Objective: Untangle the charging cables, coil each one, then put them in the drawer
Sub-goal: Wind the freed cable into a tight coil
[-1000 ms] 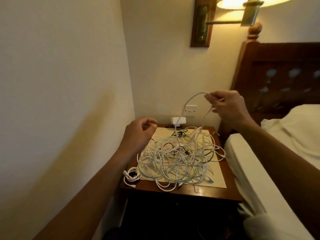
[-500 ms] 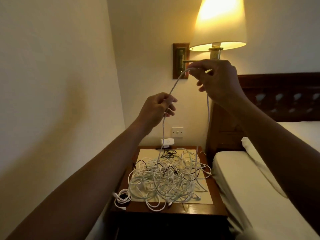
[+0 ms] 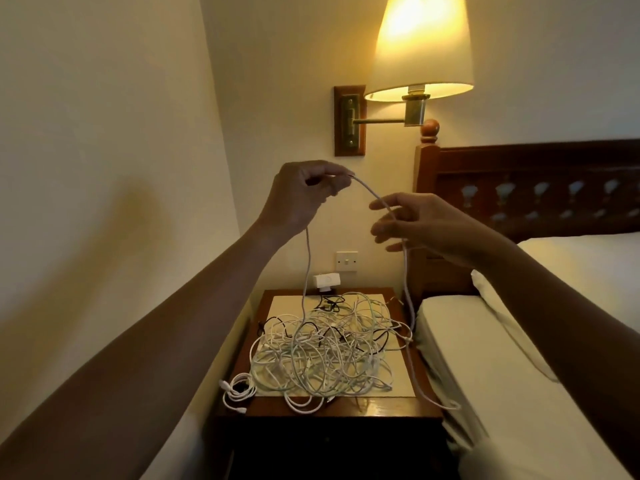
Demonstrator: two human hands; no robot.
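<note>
White charging cable (image 3: 367, 190) arches between your hands above the nightstand (image 3: 346, 412), bent like a hoop. One leg hangs almost straight down from your left hand (image 3: 298, 199) into the tangle of cables (image 3: 322, 351) on the nightstand top. The other leg drops from your right hand (image 3: 429, 223) past the nightstand's right edge and ends in a loop against the mattress (image 3: 485, 358). Your left hand pinches the top of the arch between thumb and forefinger, the other fingers curled. Your right hand is spread, fingers nearly straight, with the cable lying across them. Whether the thumb presses it cannot be told.
</note>
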